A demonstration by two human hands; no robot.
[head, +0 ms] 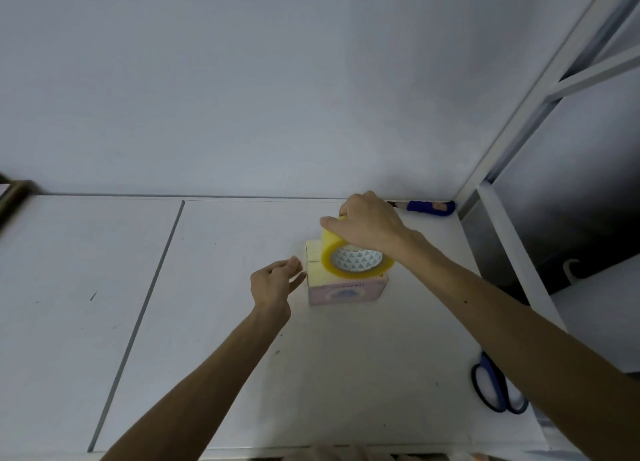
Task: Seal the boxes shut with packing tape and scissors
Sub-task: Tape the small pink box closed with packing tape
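A small pale box (346, 289) with a pink printed front stands on the white table (242, 356). A yellowish roll of packing tape (356, 259) lies tilted on top of the box, and my right hand (367, 225) grips its upper rim from above. My left hand (275, 284) is at the box's left side, with thumb and fingertips pinched together at the box's upper left edge; the tape end itself is too faint to make out. Blue-handled scissors (495, 388) lie at the table's right edge, partly hidden under my right forearm.
A blue-handled tool (431, 207) lies along the wall at the back right corner. A white metal frame (512, 148) rises to the right of the table. A seam (138, 322) splits the tabletop on the left. A dark frame corner (14, 190) shows far left.
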